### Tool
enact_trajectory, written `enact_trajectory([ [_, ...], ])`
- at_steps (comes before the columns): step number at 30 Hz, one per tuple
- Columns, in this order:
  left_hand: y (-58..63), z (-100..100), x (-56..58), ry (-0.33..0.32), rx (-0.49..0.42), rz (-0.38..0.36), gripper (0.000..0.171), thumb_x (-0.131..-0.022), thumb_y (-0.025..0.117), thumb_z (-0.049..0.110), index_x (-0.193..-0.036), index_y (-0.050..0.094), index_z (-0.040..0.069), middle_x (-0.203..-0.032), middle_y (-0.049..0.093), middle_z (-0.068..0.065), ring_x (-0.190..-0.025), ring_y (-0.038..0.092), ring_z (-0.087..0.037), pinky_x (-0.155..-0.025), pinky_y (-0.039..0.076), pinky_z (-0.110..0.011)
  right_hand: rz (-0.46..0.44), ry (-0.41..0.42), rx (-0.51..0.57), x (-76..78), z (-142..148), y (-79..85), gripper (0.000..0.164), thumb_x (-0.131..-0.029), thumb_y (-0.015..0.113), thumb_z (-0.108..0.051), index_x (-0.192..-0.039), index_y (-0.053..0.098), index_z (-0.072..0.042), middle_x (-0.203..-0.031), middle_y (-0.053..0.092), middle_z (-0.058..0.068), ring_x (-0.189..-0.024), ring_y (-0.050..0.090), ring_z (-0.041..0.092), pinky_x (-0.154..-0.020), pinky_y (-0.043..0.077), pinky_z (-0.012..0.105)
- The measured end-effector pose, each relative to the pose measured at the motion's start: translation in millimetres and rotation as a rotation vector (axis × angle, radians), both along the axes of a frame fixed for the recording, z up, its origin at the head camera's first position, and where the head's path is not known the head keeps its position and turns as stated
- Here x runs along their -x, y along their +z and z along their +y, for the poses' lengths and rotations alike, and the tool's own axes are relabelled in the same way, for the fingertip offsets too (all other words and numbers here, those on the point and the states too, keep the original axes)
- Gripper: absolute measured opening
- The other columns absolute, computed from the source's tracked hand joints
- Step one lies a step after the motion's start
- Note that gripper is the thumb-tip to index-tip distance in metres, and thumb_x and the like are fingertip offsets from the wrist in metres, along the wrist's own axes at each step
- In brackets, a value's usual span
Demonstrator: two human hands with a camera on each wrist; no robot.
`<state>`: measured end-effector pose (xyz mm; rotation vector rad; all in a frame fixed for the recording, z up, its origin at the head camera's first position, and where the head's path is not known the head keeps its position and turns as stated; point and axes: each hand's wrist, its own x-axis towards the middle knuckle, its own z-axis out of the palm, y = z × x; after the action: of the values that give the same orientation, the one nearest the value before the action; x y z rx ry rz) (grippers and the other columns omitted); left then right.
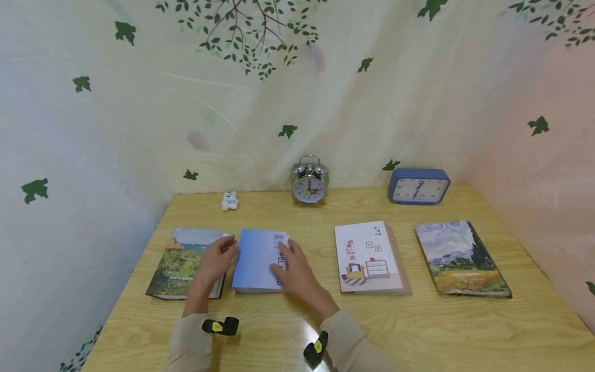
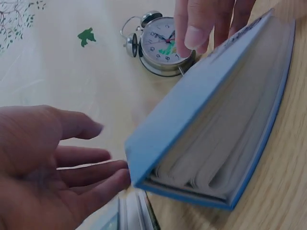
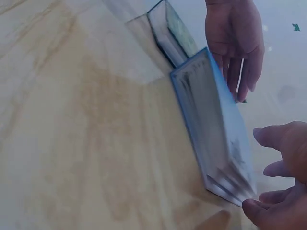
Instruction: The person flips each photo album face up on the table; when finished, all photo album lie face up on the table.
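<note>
The left sleeve [image 1: 189, 345] is plain beige, with a black wrist device [image 1: 231, 326] and yellow patch [image 1: 216, 326] on its inner edge; right of that sleeve, the beige right sleeve [image 1: 355, 345] has a matching device [image 1: 312, 357].

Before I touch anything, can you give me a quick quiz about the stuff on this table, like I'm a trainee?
1. What colour is the photo album nearest the right grip?
A) pink B) blue C) orange
2. True or false: in the head view, the twin-bell alarm clock stands to the right of the blue rectangular clock.
3. Which thing sits farthest left along the back of the wooden table in the head view?

Key:
1. B
2. False
3. The white animal figurine
</note>
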<state>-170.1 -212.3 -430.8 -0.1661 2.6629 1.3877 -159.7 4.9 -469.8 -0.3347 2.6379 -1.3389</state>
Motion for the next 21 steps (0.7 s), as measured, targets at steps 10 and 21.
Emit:
enact_trajectory([
  [10, 18.7, 36.7, 0.1, 0.107, -0.013, 0.183, 0.04, -0.098, 0.055, 0.024, -0.134, 0.054, 0.008, -0.131, 0.06, -0.014, -0.117, 0.057, -0.029, -0.091, 0.051, -0.043, 0.14, -0.087, 0.076, 15.2, 39.3, 23.2, 0.06, -0.094, 0.061, -0.029, -0.146, 0.039, -0.007, -0.153, 0.029, 0.019, -0.138, 0.032, 0.043, -0.111, 0.029, 0.056],
  [21, 5.3, 87.7, -0.6, -0.003, -0.091, 0.231, 0.037, -0.094, 0.06, 0.019, -0.128, 0.059, 0.003, -0.122, 0.065, -0.013, -0.11, 0.063, -0.028, -0.094, 0.051, -0.041, 0.203, -0.147, 0.06, 22.4, 120.3, 42.2, 0.059, -0.097, 0.057, -0.029, -0.147, 0.037, -0.007, -0.152, 0.028, 0.019, -0.129, 0.042, 0.044, -0.102, 0.041, 0.055],
])
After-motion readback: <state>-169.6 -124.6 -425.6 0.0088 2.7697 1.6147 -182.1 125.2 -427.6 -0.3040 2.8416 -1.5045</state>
